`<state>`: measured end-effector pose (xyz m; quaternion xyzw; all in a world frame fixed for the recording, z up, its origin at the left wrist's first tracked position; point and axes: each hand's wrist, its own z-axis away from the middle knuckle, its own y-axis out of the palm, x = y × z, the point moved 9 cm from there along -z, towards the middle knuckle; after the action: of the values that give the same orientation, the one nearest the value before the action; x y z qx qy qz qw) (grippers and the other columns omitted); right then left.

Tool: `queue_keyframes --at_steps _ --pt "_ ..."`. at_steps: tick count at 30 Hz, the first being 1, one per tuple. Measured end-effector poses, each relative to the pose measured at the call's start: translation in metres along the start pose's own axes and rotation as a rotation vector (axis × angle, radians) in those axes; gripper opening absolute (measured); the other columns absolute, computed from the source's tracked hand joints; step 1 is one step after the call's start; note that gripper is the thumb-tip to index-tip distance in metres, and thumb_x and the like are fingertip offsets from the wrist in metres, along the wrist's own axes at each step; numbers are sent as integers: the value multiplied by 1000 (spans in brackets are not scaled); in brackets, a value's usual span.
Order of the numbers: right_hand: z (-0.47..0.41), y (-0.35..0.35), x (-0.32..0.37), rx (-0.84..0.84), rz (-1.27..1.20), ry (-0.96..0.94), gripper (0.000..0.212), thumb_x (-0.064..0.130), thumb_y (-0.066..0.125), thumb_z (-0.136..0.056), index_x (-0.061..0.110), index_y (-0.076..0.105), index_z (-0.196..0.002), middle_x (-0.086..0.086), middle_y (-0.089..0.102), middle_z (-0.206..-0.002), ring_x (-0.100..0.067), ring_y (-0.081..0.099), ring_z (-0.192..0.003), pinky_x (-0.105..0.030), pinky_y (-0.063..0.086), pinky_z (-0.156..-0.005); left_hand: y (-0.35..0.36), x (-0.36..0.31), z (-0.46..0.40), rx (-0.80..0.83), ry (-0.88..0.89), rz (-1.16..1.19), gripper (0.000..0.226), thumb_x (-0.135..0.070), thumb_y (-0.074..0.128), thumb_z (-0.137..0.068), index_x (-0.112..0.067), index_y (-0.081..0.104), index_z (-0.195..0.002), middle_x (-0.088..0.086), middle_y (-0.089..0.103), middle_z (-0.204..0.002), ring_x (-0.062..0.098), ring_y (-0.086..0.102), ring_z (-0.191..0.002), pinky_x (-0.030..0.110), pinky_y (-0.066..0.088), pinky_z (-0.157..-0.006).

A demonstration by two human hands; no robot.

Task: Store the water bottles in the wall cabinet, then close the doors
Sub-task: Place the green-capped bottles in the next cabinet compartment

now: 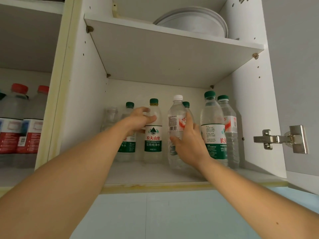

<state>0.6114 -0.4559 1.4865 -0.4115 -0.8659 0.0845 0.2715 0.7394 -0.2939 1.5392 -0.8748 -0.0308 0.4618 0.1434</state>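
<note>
Both my arms reach up into the open wall cabinet's lower shelf point(155, 173). My left hand point(139, 120) grips the shoulder of a green-capped bottle point(153, 135) that stands upright on the shelf. My right hand point(188, 144) curls round a white-capped bottle point(175, 121) with a red and white label, also upright. Another green-capped bottle point(128, 144) stands behind my left wrist. Two taller green-capped bottles point(213, 128) point(230, 135) stand at the right. One more green cap point(186, 104) shows behind the white-capped bottle.
White plates point(195, 21) sit on the upper shelf. A metal hinge point(283, 139) is fixed to the cabinet's right wall. The left compartment holds red-capped bottles point(17, 121). A clear bottle point(110, 118) stands at the back left. Light blue wall point(172, 216) lies below the cabinet.
</note>
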Motion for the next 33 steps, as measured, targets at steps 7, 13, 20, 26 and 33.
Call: queue_keyframes --at_steps 7,13,20,26,33 --pt "-13 12 -1 145 13 78 71 21 71 -92 19 25 -146 -11 54 -137 -32 58 -120 -50 51 -102 -7 -13 3 -177 181 -503 68 -39 71 -91 -20 39 -148 7 61 -132 21 63 -103 27 49 -75" --pt "-29 23 -2 274 9 129 70 20 78 -86 15 34 -140 -4 58 -130 -24 62 -116 -42 54 -99 -15 -26 13 -298 261 -771 85 -48 75 -85 -21 27 -150 13 53 -138 34 59 -116 46 52 -93" --pt "-46 37 -14 335 5 194 69 16 82 -82 18 39 -135 3 58 -115 -18 58 -106 -30 48 -87 -14 -22 17 -196 253 -925 107 -40 82 -79 -28 9 -157 16 37 -148 37 39 -134 51 42 -105" --pt "-58 53 -20 347 77 217 72 20 83 -82 16 38 -138 -3 59 -125 -23 58 -112 -38 52 -96 -7 -13 18 -82 235 -1162 132 -46 91 -64 -39 0 -159 5 13 -160 33 10 -146 51 22 -116" --pt "-71 67 -27 367 120 260 70 19 83 -81 15 40 -136 -8 59 -126 -27 61 -111 -42 58 -91 -9 0 10 -79 246 -1282 143 -55 91 -59 -41 -14 -156 1 -7 -167 33 -12 -152 59 -8 -121"
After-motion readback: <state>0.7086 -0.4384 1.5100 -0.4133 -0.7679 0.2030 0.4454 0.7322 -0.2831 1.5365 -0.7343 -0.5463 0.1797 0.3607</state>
